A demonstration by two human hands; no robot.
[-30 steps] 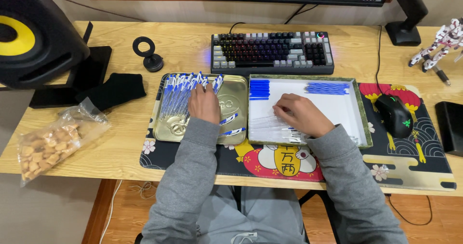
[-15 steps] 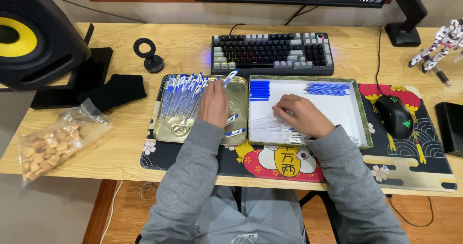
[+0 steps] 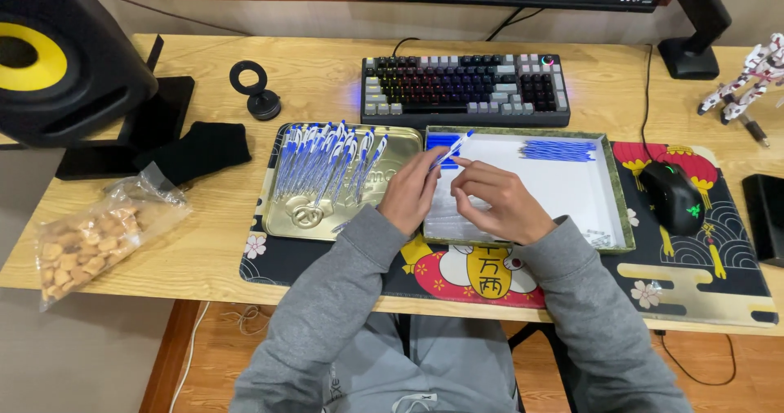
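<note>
My left hand [image 3: 412, 191] holds a blue and white pen [image 3: 452, 149] by its lower end, tip pointing up to the right, over the gap between two trays. My right hand [image 3: 494, 199] sits just right of it, fingertips touching the pen. Left of the hands, a gold metal tray [image 3: 282, 217] carries several blue and white pens [image 3: 327, 162] laid in a row. On the right, a white-lined box tray [image 3: 625, 217] holds blue caps [image 3: 442, 141] at its far left corner and a bundle of blue refills [image 3: 559, 149] at the back.
A backlit keyboard [image 3: 465, 91] lies behind the trays. A black mouse [image 3: 674, 197] rests on the patterned desk mat [image 3: 694, 286] at right. A speaker [image 3: 61, 54], black cloth [image 3: 196, 152], ring stand [image 3: 253, 88] and bag of snacks [image 3: 94, 237] sit at left. A toy robot figure [image 3: 747, 78] stands far right.
My left hand left the gold tray with a pen and moved right. My right hand lifted off the white tray to meet it at the pen.
</note>
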